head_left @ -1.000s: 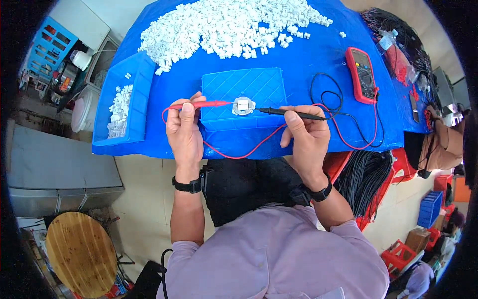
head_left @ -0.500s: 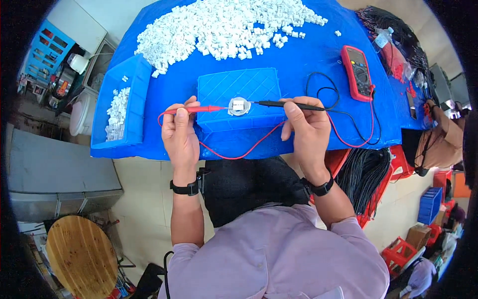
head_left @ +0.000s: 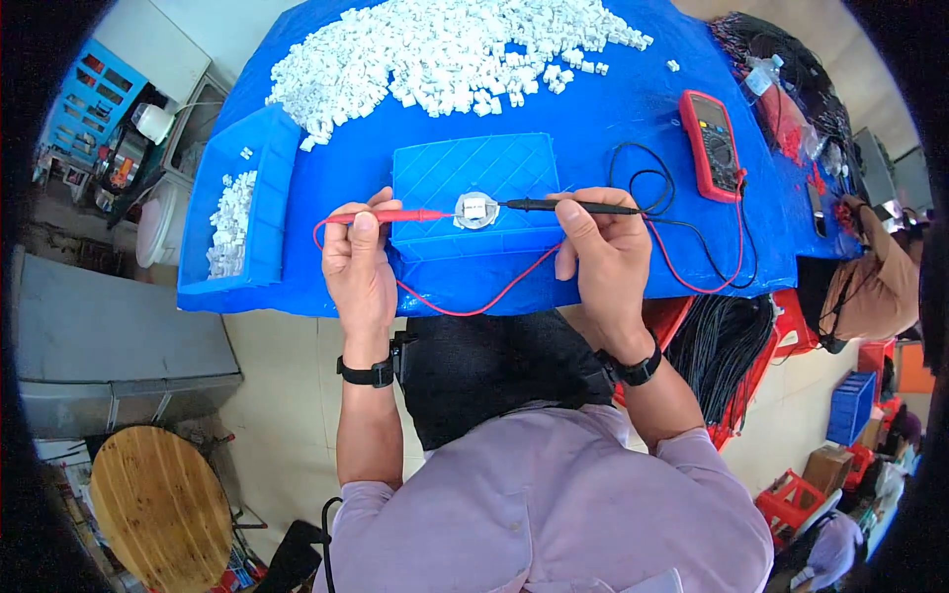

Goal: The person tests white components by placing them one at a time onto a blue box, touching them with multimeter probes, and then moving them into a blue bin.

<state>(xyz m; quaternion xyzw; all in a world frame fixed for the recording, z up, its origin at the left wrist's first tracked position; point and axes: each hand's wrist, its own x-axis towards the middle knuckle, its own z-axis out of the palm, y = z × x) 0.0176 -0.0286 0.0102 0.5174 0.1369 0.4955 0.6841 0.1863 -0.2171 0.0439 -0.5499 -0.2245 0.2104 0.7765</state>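
Pinching near the surface's front edge [head_left: 534, 300], my left hand [head_left: 358, 272] has the red probe [head_left: 410, 215], right hand [head_left: 610, 267] the black probe [head_left: 534, 206].

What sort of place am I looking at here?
Probably a small electronics workshop: there's a red multimeter on the blue-covered table, plus a big heap of small white parts and bunched black cables.

The left hand [head_left: 359, 269] holds a red probe [head_left: 413, 215], the right hand [head_left: 608, 272] a black probe [head_left: 534, 205], a white block [head_left: 474, 209] between.
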